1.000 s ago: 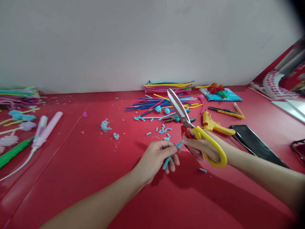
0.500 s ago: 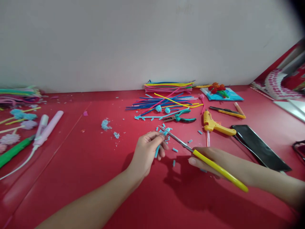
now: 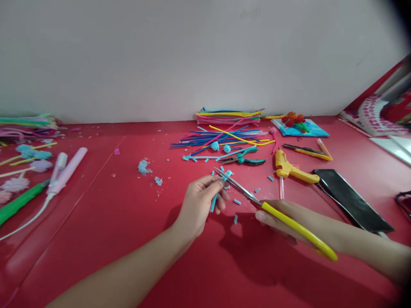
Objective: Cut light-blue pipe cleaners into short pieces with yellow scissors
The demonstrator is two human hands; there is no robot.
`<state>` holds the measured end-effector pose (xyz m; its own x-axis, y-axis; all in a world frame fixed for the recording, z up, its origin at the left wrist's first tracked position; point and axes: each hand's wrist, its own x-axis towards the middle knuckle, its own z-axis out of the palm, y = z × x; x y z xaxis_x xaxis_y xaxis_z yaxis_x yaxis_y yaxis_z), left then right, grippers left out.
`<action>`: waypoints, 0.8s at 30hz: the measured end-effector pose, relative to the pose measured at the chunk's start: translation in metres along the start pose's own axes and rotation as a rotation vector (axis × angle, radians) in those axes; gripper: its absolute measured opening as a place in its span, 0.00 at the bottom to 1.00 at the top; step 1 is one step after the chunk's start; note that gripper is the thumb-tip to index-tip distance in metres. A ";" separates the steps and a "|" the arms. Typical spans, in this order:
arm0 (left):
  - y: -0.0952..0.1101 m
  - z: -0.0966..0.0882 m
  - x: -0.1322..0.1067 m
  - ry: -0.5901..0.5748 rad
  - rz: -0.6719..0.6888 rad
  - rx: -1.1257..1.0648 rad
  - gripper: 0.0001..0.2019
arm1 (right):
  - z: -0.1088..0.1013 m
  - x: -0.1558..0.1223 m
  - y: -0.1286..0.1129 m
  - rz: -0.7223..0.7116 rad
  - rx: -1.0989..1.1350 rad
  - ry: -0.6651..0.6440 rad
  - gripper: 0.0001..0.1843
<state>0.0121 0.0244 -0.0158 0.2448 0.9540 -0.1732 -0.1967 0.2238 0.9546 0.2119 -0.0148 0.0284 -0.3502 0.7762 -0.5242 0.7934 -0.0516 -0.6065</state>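
Note:
Between thumb and fingers, my left hand (image 3: 201,197) pinches a light blue pipe cleaner (image 3: 213,202), whose lower end sticks out below the fingers. My right hand (image 3: 285,216) is closed round the yellow-handled scissors (image 3: 297,229). The scissor blades (image 3: 239,188) reach left to the top of the pipe cleaner, just above my left thumb. Short cut blue pieces (image 3: 236,202) are scattered on the red table around both hands. Part of the scissor handle and several right fingers are hidden.
Teal pliers (image 3: 242,159), a pile of pipe cleaners (image 3: 221,139) and two blue pompoms (image 3: 215,146) lie beyond my hands. On the right are a yellow glue gun (image 3: 295,171) and a black phone (image 3: 353,199). A pink hair straightener (image 3: 67,171) rests left.
The whole scene has shifted very slightly right in view. Both hands keep almost the same pose, with the scissor blades still at the pipe cleaner's top.

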 end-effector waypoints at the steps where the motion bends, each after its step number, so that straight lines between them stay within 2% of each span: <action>1: 0.000 0.000 0.000 0.000 -0.001 -0.001 0.07 | 0.000 0.000 0.000 0.000 0.007 -0.001 0.23; 10: 0.000 0.001 0.002 -0.005 -0.015 -0.013 0.08 | 0.010 0.005 0.005 0.058 0.138 0.048 0.23; 15: -0.003 0.000 0.002 0.007 -0.059 -0.053 0.08 | 0.009 0.006 0.005 0.104 0.146 0.016 0.24; 20: -0.007 -0.001 0.003 -0.031 -0.109 -0.067 0.06 | 0.010 0.012 0.021 0.043 0.144 -0.060 0.24; 24: -0.007 -0.001 0.003 -0.018 -0.131 -0.091 0.06 | 0.013 0.014 0.021 0.107 0.152 -0.029 0.26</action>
<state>0.0133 0.0261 -0.0237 0.2910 0.9118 -0.2898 -0.2473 0.3643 0.8979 0.2174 -0.0127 0.0006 -0.2840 0.7427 -0.6063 0.7433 -0.2289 -0.6286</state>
